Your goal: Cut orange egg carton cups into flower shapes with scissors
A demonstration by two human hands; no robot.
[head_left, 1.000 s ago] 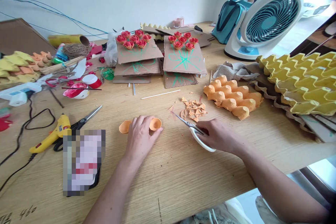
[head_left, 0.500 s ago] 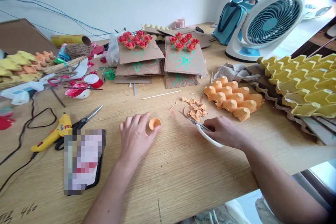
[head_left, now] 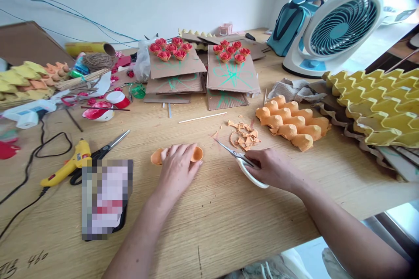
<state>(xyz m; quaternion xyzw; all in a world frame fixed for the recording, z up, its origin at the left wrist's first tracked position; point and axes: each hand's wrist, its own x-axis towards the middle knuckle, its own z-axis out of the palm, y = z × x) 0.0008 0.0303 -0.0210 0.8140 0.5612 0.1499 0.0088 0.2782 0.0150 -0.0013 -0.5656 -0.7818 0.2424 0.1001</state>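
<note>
My left hand (head_left: 178, 163) curls over the table, thumb and fingers around an orange egg-carton cup (head_left: 197, 154) whose hollow shows. Another orange cut piece (head_left: 156, 157) pokes out on the left side of that hand, partly hidden by the fingers. In my right hand (head_left: 270, 166) is a pair of white-handled scissors (head_left: 250, 170), their blades pointing up and left, looking nearly closed. Orange paper trimmings (head_left: 245, 137) lie just beyond the scissors. An orange egg-carton section (head_left: 293, 122) with bumps up rests behind my right hand.
On the left are a yellow glue gun (head_left: 67, 165), black-handled scissors (head_left: 109, 148) and a phone (head_left: 108, 200). Cardboard sheets (head_left: 232, 78) bearing red paper flowers (head_left: 170, 48) stand at the back. Yellow egg trays (head_left: 376, 109) and a fan (head_left: 340, 30) are on the right.
My left hand has shifted slightly right, and a second orange piece now shows on its left. The right hand has drawn the scissors slightly left and nearer, away from the trimmings.
</note>
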